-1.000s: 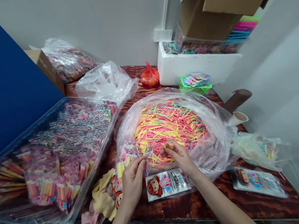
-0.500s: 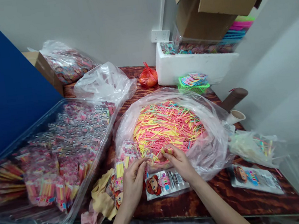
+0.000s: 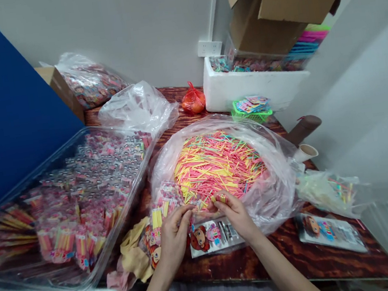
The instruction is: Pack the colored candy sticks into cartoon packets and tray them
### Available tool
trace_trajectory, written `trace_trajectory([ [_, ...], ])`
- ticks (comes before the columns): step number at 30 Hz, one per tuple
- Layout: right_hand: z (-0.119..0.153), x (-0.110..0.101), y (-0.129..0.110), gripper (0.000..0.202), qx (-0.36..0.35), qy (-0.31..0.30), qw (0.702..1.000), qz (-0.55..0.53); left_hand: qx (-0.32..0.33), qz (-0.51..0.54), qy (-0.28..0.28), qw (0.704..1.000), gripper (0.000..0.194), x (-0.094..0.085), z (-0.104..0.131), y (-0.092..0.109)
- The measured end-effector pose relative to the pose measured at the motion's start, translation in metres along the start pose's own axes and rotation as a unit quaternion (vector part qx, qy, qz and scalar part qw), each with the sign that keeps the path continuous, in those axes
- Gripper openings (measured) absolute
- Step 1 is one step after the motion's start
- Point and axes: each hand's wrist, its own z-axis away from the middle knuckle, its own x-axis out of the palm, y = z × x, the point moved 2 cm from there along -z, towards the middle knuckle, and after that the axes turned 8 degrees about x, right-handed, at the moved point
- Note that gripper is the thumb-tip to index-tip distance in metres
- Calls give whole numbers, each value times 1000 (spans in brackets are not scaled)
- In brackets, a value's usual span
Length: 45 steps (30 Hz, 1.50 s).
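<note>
My left hand (image 3: 173, 230) is closed in a pinch at the near edge of a clear plastic bag (image 3: 274, 173); what lies between its fingertips is too small to make out. To its right my right hand (image 3: 234, 211) is closed on a few short yellow and pink sticks (image 3: 219, 199). A large heap of thin pink, yellow and green sticks (image 3: 217, 161) fills the open bag beyond both hands. Under and between the hands lies a printed packet (image 3: 211, 236) with a cartoon face. Small filled packets (image 3: 156, 219) sit just left of my left hand.
On the left stands a clear tray (image 3: 130, 206) of filled packets. A yellow cloth (image 3: 136, 258) lies beside it. Behind are a red bag (image 3: 193, 99), a green basket (image 3: 255, 114) and a white foam box (image 3: 257, 84). A paper cup (image 3: 305, 152) and another printed packet (image 3: 329, 232) are right.
The view has shifted very slightly. Both hands stay almost in place, and my right hand still holds the sticks.
</note>
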Motion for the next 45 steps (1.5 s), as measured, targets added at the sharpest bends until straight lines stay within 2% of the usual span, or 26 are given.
trace_trajectory([
  [11,-1,2,7,20,9,-6,1000,10,-10,15,-9,1000,23,-2,2,-1],
  [16,-21,-12,15,23,50,1,998,42,-13,17,-13,1000,23,-2,5,-5],
  [21,-52,-32,11,17,17,22,986,165,-19,15,-15,1000,23,-2,4,-6],
  [25,-74,-41,5,13,8,14,963,270,-19,16,-20,1000,23,-2,2,-3],
  [28,-83,-44,1,14,-2,14,934,357,-23,15,-19,999,23,-3,0,-1],
  [32,-83,-47,-6,15,-61,71,865,492,-24,17,-12,999,22,-4,0,1],
  [34,-79,-47,-11,15,-82,108,842,522,-25,20,-9,999,22,-3,-1,2],
  [35,-77,-46,-14,15,-90,125,846,511,-25,22,-10,999,22,-3,0,3],
  [36,-75,-45,-18,14,-96,139,864,475,-24,23,-11,999,22,-2,0,5],
  [38,-70,-40,-27,11,-97,147,929,326,-22,26,-14,999,21,-1,0,7],
  [40,-65,-31,-36,11,-66,106,986,114,-20,33,-12,999,21,1,1,10],
  [42,-59,-16,-45,25,-11,27,997,-69,-22,44,-12,999,22,3,2,12],
  [45,-51,7,-56,29,47,-67,975,-207,-34,70,-21,997,23,6,1,14],
])
